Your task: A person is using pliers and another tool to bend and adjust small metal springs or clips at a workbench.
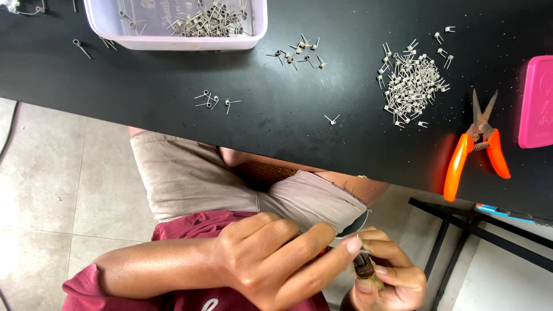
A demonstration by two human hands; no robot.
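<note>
Both hands are low over my lap, below the black table's edge [173,118]. My right hand [391,276] is wrapped around a small dark tool with a brass-coloured end [365,269], held upright. My left hand [271,256] reaches across from the left, and its thumb and forefinger pinch a small wire spring [358,239] at the tool's top. The spring is mostly hidden by the fingertips. On the table lie a dense pile of small wire springs [410,86], a smaller group [299,50] and a few more [214,101].
A pale pink tub [173,40] with several springs stands at the table's far left. Orange-handled snips [477,152] lie at the right, beside a pink box [537,103]. One spring [332,119] lies alone. A black frame [461,222] stands below right, over a tiled floor.
</note>
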